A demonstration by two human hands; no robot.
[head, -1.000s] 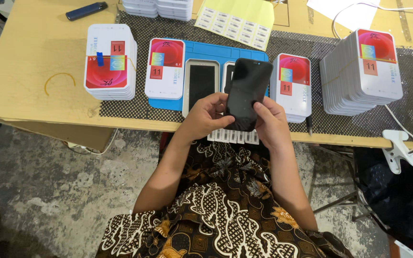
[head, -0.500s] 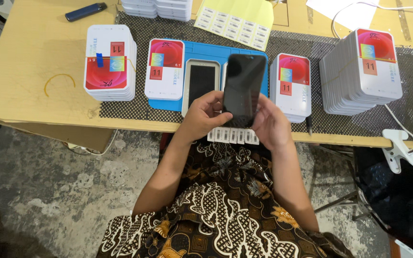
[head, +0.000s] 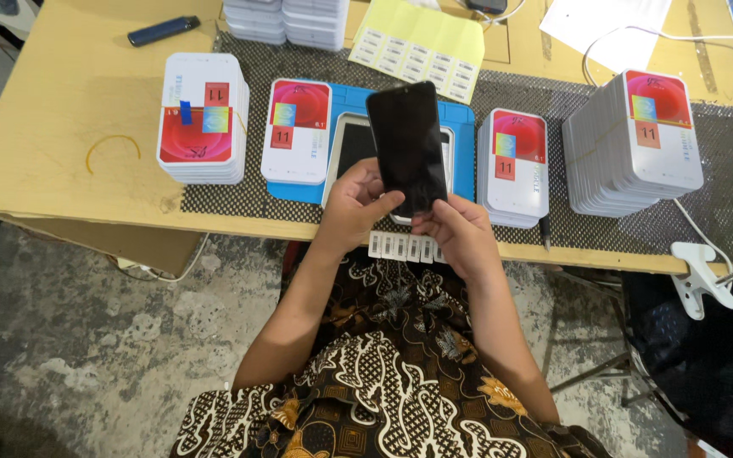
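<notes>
- Black phone screen held upright above blue mat.
- Left hand and right hand both pinch its lower edge; panel extends above the fingers.

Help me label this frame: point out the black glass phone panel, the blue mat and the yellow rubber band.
black glass phone panel (head: pixel 406 140), head view, panel middle
blue mat (head: pixel 463 157), head view, right edge
yellow rubber band (head: pixel 113 138), head view, top arc

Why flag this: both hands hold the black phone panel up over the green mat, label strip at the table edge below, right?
Not quite. The mat is blue, not green, as the head view shows. The rest holds: left hand and right hand hold the black phone panel, label strip below.
</notes>
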